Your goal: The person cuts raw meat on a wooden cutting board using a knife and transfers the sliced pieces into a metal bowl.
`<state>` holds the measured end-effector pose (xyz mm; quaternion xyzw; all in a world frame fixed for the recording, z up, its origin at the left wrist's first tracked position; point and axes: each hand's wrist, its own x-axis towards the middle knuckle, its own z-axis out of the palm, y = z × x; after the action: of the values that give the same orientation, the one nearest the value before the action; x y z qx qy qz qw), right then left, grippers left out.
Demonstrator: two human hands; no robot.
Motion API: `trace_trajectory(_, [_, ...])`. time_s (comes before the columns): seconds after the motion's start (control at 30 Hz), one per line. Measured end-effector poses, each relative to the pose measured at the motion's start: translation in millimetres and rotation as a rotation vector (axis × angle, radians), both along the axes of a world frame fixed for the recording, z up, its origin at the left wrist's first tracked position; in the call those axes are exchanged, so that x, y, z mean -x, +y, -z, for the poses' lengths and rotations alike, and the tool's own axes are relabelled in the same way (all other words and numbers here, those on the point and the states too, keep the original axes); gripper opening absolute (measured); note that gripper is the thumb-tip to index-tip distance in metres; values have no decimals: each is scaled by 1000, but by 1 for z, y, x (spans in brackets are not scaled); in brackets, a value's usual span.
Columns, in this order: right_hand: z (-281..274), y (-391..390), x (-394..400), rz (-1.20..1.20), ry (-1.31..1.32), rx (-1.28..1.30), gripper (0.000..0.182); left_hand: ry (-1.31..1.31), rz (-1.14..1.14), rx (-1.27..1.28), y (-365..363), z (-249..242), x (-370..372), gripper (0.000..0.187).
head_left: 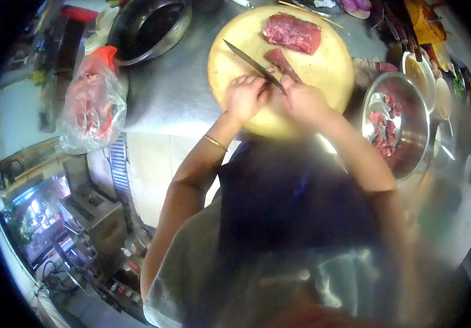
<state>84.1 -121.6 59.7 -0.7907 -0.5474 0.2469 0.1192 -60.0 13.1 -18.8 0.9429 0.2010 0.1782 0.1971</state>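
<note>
On a round yellowish cutting board lies a large piece of red meat, with a smaller strip of meat nearer the knife. My right hand is closed around the handle of a knife, whose blade points up and to the left across the board. Close to the blade's lower end, my left hand rests on the board with its fingers curled and pressed together. What lies under those fingers is mostly hidden. Pieces of cut meat sit in a metal bowl right of the board.
A dark pan stands at the upper left of the metal counter, near stacked white dishes. Below these lies a plastic bag of meat. Bowls stand at the right, and a purple item is at the top.
</note>
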Motion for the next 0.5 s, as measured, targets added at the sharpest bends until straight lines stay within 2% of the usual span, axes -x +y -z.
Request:
trace_trajectory(0.07, [-3, -9, 0, 15, 1, 96, 24, -20, -38, 17, -2, 0, 6, 23])
trace_trajectory(0.17, [3, -58, -13, -29, -23, -56, 23, -21, -110, -8, -4, 10, 14, 26])
trace_trajectory(0.27, [-14, -81, -4, 20, -44, -38, 21, -4, -83, -30, -4, 10, 12, 28])
trace_trajectory(0.33, [-29, -88, 7, 15, -41, -38, 20, 20, -86, -50, -3, 7, 10, 28])
trace_trajectory(0.4, [-31, -86, 14, 7, -22, -46, 20, -114, -77, 59, -6, 4, 12, 22])
trace_trajectory(0.5, [-25, -82, 20, -6, -6, -44, 20, -40, -81, -13, -4, 6, 10, 19])
